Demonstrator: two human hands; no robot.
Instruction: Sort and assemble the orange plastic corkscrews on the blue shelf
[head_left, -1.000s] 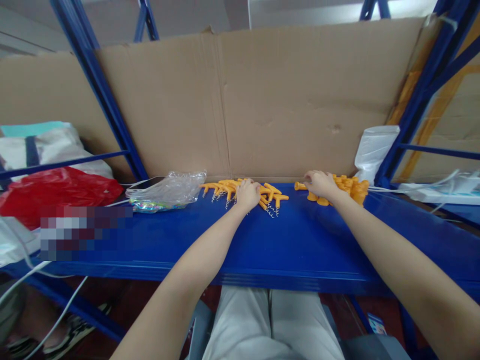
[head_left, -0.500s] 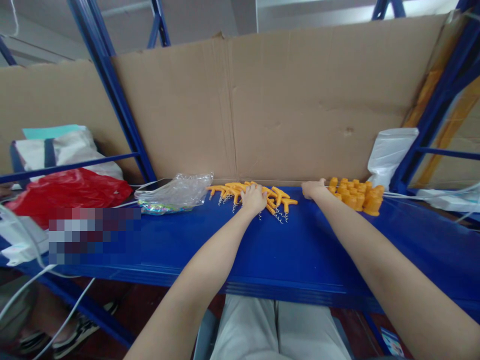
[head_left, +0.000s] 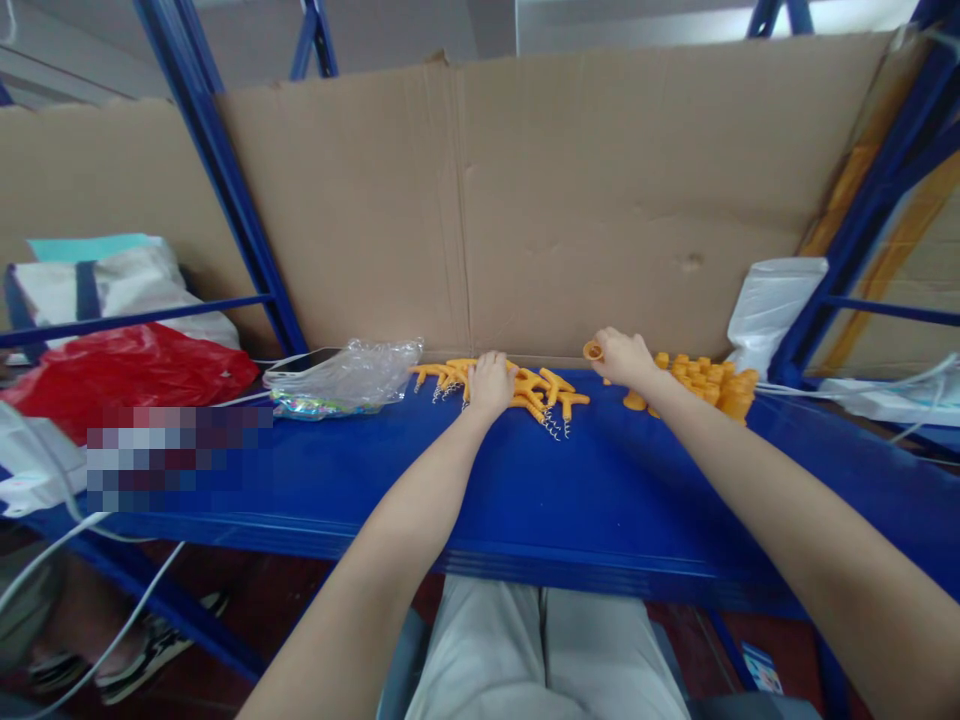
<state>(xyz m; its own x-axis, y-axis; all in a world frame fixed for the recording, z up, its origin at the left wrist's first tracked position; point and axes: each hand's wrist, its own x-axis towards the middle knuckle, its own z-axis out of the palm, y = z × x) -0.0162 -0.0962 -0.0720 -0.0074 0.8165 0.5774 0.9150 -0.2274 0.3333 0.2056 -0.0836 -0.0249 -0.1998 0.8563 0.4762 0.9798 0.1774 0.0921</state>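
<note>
One hollow orange piece [head_left: 592, 351] is clamped in your right hand [head_left: 625, 358]; orange corkscrews [head_left: 534, 381] lie around your left hand [head_left: 491, 382], its grip unclear.

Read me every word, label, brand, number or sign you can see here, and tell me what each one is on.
None that I can read.
Blue-and-white printed item below the shelf: too small and blurred to read.
Colourful contents of the clear plastic bag: no lettering can be made out.
Orange corkscrews and orange sleeves: no markings that I can make out.
</note>
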